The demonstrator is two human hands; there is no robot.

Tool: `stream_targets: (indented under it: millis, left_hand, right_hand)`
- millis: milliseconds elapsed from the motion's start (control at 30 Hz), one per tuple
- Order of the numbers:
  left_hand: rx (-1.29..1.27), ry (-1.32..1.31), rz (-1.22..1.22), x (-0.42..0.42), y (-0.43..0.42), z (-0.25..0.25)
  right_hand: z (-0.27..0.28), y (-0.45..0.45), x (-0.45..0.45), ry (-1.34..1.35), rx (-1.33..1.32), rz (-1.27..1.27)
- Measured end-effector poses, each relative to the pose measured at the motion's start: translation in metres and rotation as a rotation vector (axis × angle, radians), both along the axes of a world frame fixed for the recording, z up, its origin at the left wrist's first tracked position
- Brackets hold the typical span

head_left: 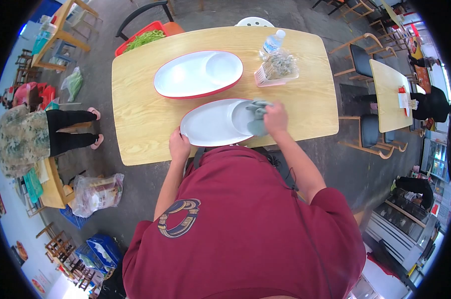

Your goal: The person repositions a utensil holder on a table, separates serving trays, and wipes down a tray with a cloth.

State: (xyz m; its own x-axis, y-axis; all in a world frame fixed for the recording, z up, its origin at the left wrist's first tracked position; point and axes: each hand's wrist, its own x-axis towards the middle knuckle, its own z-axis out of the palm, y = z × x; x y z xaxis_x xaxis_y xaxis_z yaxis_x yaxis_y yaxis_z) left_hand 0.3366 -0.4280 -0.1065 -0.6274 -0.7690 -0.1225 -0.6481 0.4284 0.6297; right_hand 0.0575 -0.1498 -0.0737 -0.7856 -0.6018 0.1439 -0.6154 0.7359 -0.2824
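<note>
In front of me on the table lies a white oval plate [205, 124] with a red rim and a round compartment at its right end. My left hand [179, 144] grips the plate's left edge, fingers closed on the rim. A grey-green cloth [258, 112] is bunched in my right hand [276, 118], which is slightly blurred. The cloth lies over the right end of the plate, partly covering the round compartment. Just behind is a second oval plate [180, 74] of the same kind, apart from both hands.
A water bottle [272, 44] and a white basket [278, 79] of plastic-wrapped items stand at the back right of the wooden table [136, 114]. Beyond its far left edge, a red crate [141, 40] holds green vegetables. A person [46, 132] stands at the left.
</note>
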Motion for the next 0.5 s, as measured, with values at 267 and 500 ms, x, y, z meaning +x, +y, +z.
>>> stream_targets:
  millis: [267, 500]
  left_hand:
    - [-0.034, -0.033, 0.035, 0.000, 0.004, -0.001]
    - [0.021, -0.079, 0.022, -0.002, -0.003, 0.003]
  right_hand:
    - [0.026, 0.068, -0.061, 0.082, -0.184, -0.419]
    - [-0.016, 0.086, -0.051, -0.113, -0.153, -0.358]
